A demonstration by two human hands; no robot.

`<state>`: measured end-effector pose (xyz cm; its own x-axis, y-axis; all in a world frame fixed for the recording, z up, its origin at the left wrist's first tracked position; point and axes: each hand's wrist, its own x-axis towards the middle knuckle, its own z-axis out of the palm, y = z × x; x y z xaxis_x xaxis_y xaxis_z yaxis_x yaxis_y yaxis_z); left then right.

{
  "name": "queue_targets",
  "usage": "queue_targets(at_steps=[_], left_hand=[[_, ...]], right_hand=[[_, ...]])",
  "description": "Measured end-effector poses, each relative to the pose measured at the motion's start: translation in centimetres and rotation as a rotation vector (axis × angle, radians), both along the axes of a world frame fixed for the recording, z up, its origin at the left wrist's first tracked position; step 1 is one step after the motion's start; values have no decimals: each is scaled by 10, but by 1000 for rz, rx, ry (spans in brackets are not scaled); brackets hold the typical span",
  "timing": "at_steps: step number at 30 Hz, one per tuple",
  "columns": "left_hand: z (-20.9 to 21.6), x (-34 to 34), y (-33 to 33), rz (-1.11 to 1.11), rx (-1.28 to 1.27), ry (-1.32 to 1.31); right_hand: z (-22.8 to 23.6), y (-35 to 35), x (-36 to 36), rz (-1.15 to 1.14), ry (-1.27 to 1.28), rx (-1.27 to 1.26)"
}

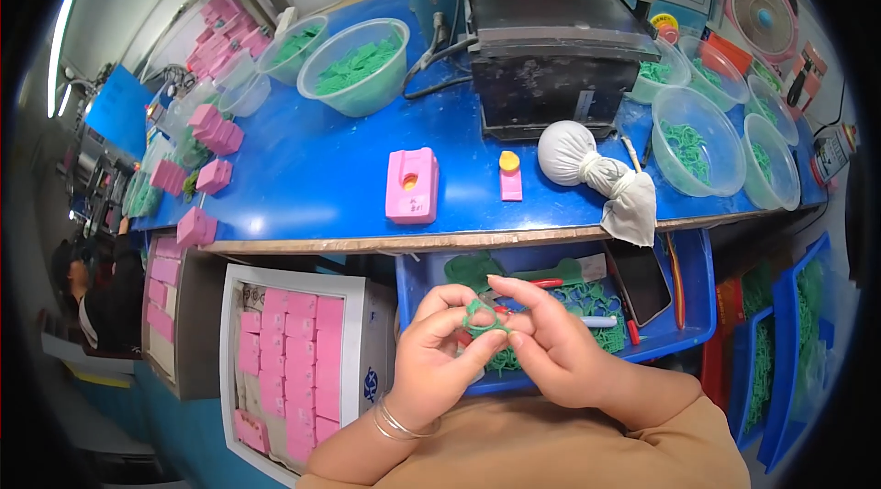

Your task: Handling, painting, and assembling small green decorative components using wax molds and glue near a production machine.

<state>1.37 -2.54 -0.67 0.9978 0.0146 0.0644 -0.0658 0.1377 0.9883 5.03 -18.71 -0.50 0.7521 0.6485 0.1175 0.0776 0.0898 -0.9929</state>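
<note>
Above the open blue drawer [702,319], my left hand [439,347] and my right hand [560,342] meet with a small green ring-shaped piece [473,308] between them. Thumbs and fingers of both hands pinch it; part of it is hidden by the fingertips. Beneath the hands, the drawer holds tangled green pieces [587,303], a phone [641,280], a white pen [598,321] and red tools. On the blue table beyond stand a pink block mold [423,179] with a hollow, a small pink piece with a yellow top [510,184] and a tied white cloth pouch [563,155].
A black machine with a metal top [560,76] stands at the back. Plastic bowls of green pieces flank it, one bowl [356,102] left, another [711,179] right. A white box [353,315] of pink blocks sits left of the drawer; a person [110,296] is at far left.
</note>
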Motion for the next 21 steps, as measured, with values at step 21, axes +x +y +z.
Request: queue_targets(at_steps=[21], left_hand=[[-8, -18, 4, 65, -6, -5]], right_hand=[[-10, 1, -11, -110, -224, -144]])
